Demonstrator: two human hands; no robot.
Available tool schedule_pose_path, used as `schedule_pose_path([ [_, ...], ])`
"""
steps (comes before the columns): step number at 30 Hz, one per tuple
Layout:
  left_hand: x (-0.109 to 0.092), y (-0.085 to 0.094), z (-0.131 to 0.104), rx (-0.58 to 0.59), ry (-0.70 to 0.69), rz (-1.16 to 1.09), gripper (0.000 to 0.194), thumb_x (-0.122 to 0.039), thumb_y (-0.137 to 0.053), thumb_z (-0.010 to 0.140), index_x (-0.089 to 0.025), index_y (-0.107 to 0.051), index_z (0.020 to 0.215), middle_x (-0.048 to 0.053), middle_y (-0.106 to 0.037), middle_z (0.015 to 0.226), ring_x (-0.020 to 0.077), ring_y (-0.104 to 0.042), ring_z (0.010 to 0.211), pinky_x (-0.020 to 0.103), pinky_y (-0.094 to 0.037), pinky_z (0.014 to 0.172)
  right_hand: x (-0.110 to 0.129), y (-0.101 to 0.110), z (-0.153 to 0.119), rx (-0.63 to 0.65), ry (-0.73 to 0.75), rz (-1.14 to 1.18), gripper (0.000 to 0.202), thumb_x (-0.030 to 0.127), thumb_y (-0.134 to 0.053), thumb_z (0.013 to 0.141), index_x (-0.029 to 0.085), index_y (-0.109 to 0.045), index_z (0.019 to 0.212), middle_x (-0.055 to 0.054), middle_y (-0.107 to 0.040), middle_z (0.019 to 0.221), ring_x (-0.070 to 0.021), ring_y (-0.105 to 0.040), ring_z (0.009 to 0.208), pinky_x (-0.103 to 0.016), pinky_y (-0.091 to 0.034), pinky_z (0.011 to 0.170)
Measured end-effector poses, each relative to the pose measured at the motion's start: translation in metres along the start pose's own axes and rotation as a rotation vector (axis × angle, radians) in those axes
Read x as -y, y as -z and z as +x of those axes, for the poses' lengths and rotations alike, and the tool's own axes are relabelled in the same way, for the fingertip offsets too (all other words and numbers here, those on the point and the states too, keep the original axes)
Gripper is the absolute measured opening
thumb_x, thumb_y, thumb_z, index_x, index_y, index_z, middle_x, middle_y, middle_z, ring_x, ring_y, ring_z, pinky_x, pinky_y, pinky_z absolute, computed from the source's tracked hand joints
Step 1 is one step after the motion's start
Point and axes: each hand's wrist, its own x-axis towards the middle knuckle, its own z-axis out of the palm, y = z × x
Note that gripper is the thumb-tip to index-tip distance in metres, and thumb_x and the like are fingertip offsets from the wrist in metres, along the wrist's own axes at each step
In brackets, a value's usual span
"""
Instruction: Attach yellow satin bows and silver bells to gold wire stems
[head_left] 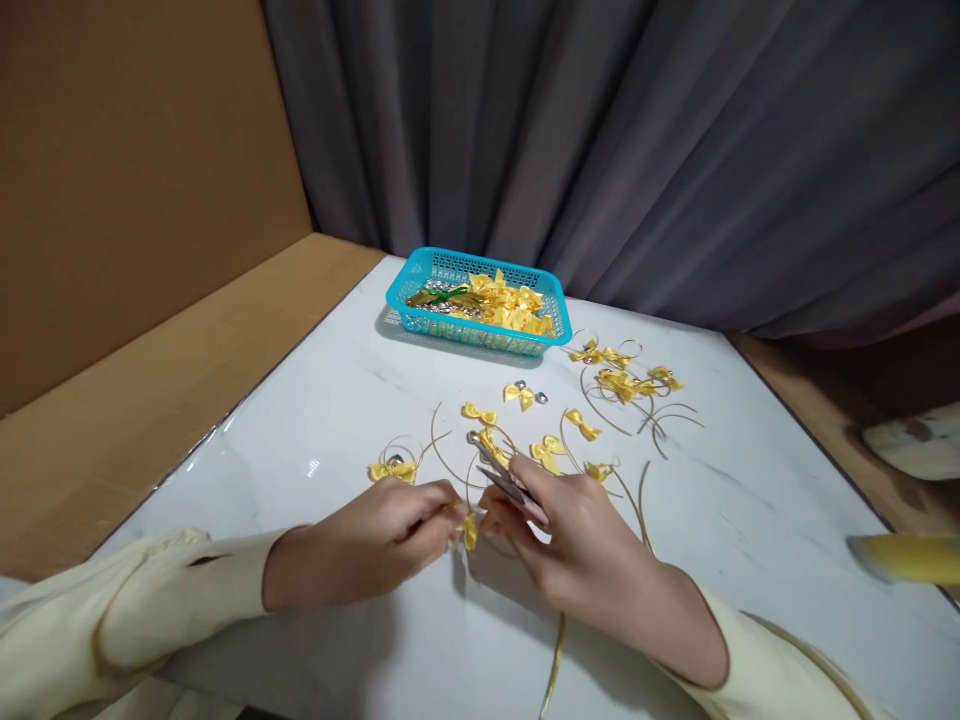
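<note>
My left hand (382,537) pinches a small yellow bow (469,531) near the front middle of the table. Close on its right, my right hand (577,535) is closed around a pair of scissors (504,480), whose blades point up and left, away from the bow. The right fingertips are close to the held bow; whether they touch it is hard to tell. Loose yellow bows, such as one (478,413) beyond my hands, lie among thin gold cords and small silver bells (541,398). Another bow with a bell (391,469) rests beyond my left hand.
A blue basket (480,335) holding yellow bows, silver bells and a tied bundle stands at the back. Bows with looped cords (626,385) are heaped at right. A blurred yellow object (904,558) is at the right edge. Cardboard borders the left; a grey curtain hangs behind.
</note>
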Motion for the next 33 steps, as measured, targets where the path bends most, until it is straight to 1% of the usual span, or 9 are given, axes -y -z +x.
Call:
schedule_pose_path([
  [3,-0.002,0.002,-0.001,0.071,0.089,-0.203,0.027,-0.029,-0.033,0.092,-0.018,-0.046,0.071,-0.007,-0.041,0.053,0.0084,-0.035,0.046,0.021,-0.027,0.045,0.0,0.006,0.002,0.006,-0.047,0.027,0.025,0.01,-0.044,0.075,0.023,-0.025,0.067,0.001,-0.053,0.055,-0.0126,-0.05,0.046,-0.023,-0.028,0.045],
  [7,-0.001,0.004,-0.002,0.098,0.116,-0.361,0.025,-0.029,-0.034,0.092,-0.018,-0.046,0.072,-0.007,-0.041,0.051,0.0083,-0.037,0.048,0.021,-0.03,0.049,0.004,0.012,0.001,0.005,-0.069,0.073,0.025,0.011,-0.045,0.077,0.023,-0.028,0.065,-0.001,-0.061,0.059,-0.0145,-0.055,0.051,-0.024,-0.031,0.048],
  [9,0.0,0.004,-0.001,0.088,0.123,-0.404,0.022,-0.027,-0.035,0.091,-0.018,-0.047,0.075,-0.008,-0.041,0.05,0.0084,-0.037,0.049,0.02,-0.03,0.05,0.007,0.013,0.0,-0.006,-0.07,0.085,0.026,0.013,-0.046,0.079,0.023,-0.027,0.065,-0.002,-0.063,0.062,-0.0143,-0.054,0.05,-0.025,-0.031,0.047],
  [12,0.0,0.003,0.0,0.0,0.111,-0.39,0.022,-0.028,-0.034,0.091,-0.018,-0.047,0.076,-0.008,-0.039,0.049,0.0081,-0.035,0.046,0.02,-0.029,0.048,0.009,0.009,-0.002,0.015,-0.133,0.233,0.029,0.02,-0.05,0.081,0.023,-0.027,0.064,-0.001,-0.065,0.063,-0.0139,-0.055,0.05,-0.025,-0.034,0.047],
  [15,-0.002,-0.001,0.0,-0.12,0.089,-0.247,0.03,-0.031,-0.032,0.092,-0.019,-0.041,0.067,-0.007,-0.04,0.049,0.0082,-0.036,0.046,0.021,-0.03,0.047,0.008,0.0,-0.002,0.015,-0.228,0.368,0.034,0.028,-0.056,0.08,0.023,-0.028,0.061,0.0,-0.063,0.061,-0.0126,-0.055,0.05,-0.024,-0.036,0.046],
  [19,-0.006,-0.005,-0.001,-0.25,0.021,-0.032,0.03,-0.028,-0.031,0.091,-0.02,-0.037,0.063,-0.007,-0.04,0.05,0.0085,-0.038,0.045,0.02,-0.031,0.045,0.007,-0.014,0.002,-0.065,-0.354,0.427,0.039,0.032,-0.062,0.075,0.022,-0.028,0.057,0.005,-0.047,0.049,-0.0101,-0.047,0.046,-0.023,-0.035,0.042],
  [23,-0.002,-0.009,-0.002,-0.314,-0.066,0.118,0.026,-0.022,-0.031,0.092,-0.019,-0.043,0.069,-0.006,-0.047,0.055,0.0078,-0.043,0.046,0.018,-0.034,0.046,0.009,-0.021,0.006,-0.072,-0.484,0.841,0.05,0.041,-0.07,0.067,0.022,-0.024,0.058,0.006,-0.045,0.053,-0.0112,-0.054,0.052,-0.024,-0.047,0.047],
  [29,0.015,-0.014,-0.003,-0.393,-0.508,0.663,0.033,-0.01,-0.025,0.092,-0.016,-0.051,0.073,0.002,-0.055,0.064,0.0138,-0.05,0.056,0.025,-0.038,0.052,0.01,-0.02,0.008,-0.066,-0.534,1.154,0.055,0.037,-0.077,0.059,0.022,-0.024,0.058,0.004,-0.058,0.056,-0.0155,-0.066,0.062,-0.026,-0.05,0.059],
  [33,0.015,-0.015,-0.001,-0.435,-0.624,0.8,0.037,-0.005,-0.023,0.091,-0.015,-0.053,0.073,0.004,-0.055,0.064,0.0155,-0.05,0.057,0.028,-0.038,0.053,0.011,-0.016,0.008,-0.031,-0.507,1.156,0.05,0.02,-0.074,0.061,0.022,-0.024,0.057,0.007,-0.056,0.048,-0.0129,-0.064,0.051,-0.023,-0.047,0.054],
])
